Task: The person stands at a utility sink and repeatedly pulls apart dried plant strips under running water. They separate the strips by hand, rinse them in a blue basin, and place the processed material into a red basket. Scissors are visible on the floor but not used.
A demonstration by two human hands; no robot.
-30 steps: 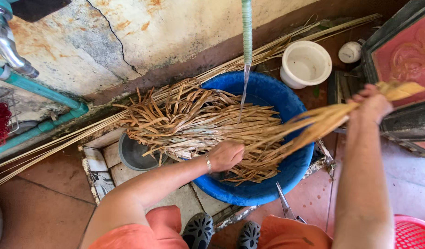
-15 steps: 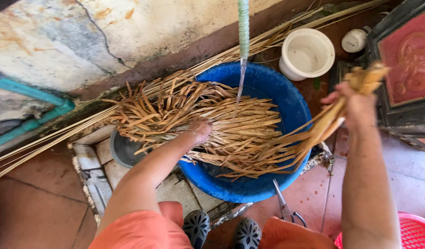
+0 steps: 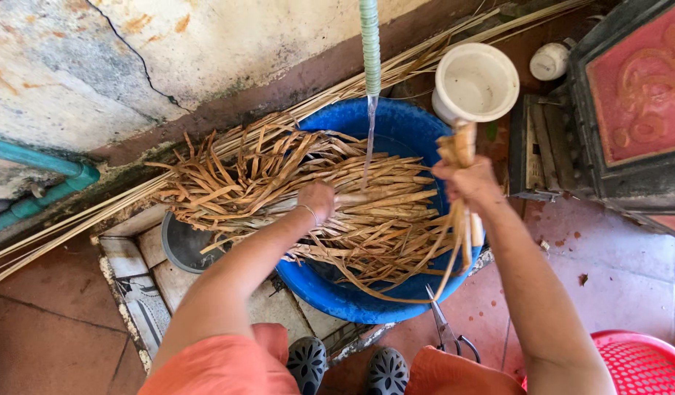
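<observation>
A heap of dry tan leaf strips (image 3: pixel 279 183) lies across a blue plastic basin (image 3: pixel 337 292). My left hand (image 3: pixel 317 199) rests palm down on the middle of the heap. My right hand (image 3: pixel 469 183) is closed round one end of a bundle of strips (image 3: pixel 458 146), held upright over the basin's right rim, with the strips bending down into the basin. A green hose (image 3: pixel 369 44) hangs from above and pours a thin stream of water (image 3: pixel 367 139) onto the heap between my hands.
A white bucket (image 3: pixel 475 82) stands behind the basin by the wall. Scissors (image 3: pixel 443 329) lie on the tiled floor in front of the basin. A dark round pan (image 3: pixel 180 245) sits left, a red basket (image 3: pixel 641 362) bottom right, a dark carved cabinet (image 3: pixel 630 110) right.
My right hand has swung the bundle's end from far right up and in over the basin's rim, turning it upright. My left hand has moved up onto the heap.
</observation>
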